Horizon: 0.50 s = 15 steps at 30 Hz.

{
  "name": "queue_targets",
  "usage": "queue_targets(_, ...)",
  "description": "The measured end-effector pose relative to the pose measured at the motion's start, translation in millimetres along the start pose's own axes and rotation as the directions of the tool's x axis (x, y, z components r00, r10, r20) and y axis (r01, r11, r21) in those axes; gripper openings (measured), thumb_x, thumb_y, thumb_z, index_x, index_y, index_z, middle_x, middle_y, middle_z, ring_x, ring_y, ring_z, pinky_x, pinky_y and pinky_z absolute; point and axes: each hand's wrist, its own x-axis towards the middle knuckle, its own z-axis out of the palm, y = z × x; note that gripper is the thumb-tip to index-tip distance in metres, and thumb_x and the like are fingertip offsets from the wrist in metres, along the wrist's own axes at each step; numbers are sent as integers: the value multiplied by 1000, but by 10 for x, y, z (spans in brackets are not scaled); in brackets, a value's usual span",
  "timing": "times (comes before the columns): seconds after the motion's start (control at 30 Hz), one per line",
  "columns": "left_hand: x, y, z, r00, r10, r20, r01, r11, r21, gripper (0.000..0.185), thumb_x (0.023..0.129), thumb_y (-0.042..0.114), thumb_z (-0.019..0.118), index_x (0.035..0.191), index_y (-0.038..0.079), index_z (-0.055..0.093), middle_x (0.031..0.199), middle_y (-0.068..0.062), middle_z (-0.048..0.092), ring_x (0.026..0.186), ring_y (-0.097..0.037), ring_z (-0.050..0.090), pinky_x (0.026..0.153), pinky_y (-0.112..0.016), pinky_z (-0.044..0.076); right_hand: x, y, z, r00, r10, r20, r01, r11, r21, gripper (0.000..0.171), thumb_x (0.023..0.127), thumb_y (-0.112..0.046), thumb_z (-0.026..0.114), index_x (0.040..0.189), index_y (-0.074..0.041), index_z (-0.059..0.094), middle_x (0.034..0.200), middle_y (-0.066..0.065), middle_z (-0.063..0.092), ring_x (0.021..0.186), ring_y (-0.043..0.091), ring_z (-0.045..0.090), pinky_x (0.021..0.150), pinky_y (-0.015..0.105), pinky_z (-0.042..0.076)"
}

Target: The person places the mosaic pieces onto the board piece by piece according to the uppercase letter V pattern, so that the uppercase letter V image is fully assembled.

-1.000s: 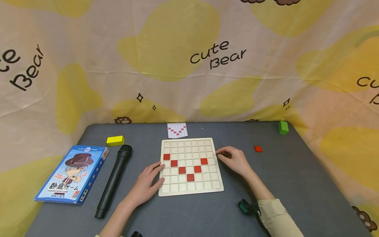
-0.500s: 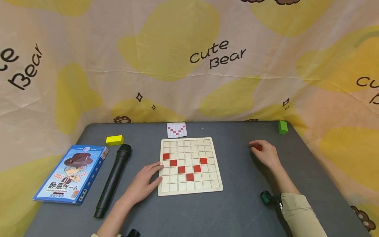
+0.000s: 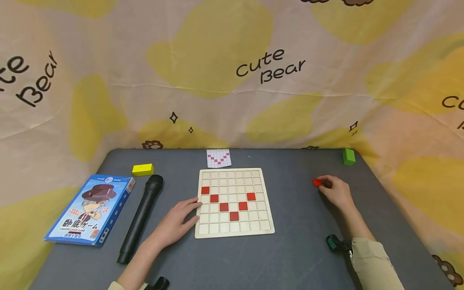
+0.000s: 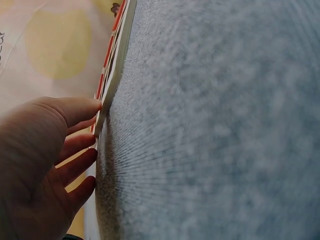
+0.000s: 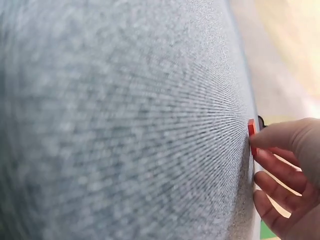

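A pale square board (image 3: pixel 235 232) with a grid of cells lies mid-table; several red tiles in its cells form a V, longer on the left. My left hand (image 3: pixel 175 222) touches the board's left edge, its fingers nearly straight; in the left wrist view the thumb (image 4: pixel 75 109) lies against the board's edge (image 4: pixel 116 70). Off to the right of the board, my right hand (image 3: pixel 338 192) pinches a loose red tile (image 3: pixel 317 183) between thumb and fingers. That red tile (image 5: pixel 251 128) shows edge-on in the right wrist view, at or just above the tabletop.
Behind the board lies a small card (image 3: pixel 218 158) printed with a pink V pattern. A black microphone (image 3: pixel 140 219), a blue game box (image 3: pixel 88 209) and a yellow block (image 3: pixel 143 170) are at left. A green block (image 3: pixel 349 157) stands at the back right corner.
My right hand has moved right, from beside the board to the loose red tile, and now pinches it. My left hand has stayed at the board's left edge.
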Motion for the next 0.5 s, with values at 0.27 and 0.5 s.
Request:
queue_targets(0.27, 2, 4, -3, 1000, 4, 0, -4, 1000, 7, 45, 92, 23, 69, 134, 10, 60, 144, -8, 50, 131, -30, 45, 102, -52, 40, 0, 22, 5, 999, -52, 15, 52, 999, 8, 33, 89, -6, 67, 121, 1, 64, 121, 29, 59, 106, 45, 55, 89, 59, 41)
queue_targets(0.5, -1, -5, 6, 1000, 7, -3, -7, 1000, -10, 45, 92, 23, 68, 135, 10, 59, 144, -8, 49, 132, -30, 45, 102, -54, 39, -8, 3, 33, 998, -69, 13, 69, 997, 33, 32, 88, -8, 70, 119, 0, 67, 116, 27, 62, 103, 43, 58, 86, 58, 45)
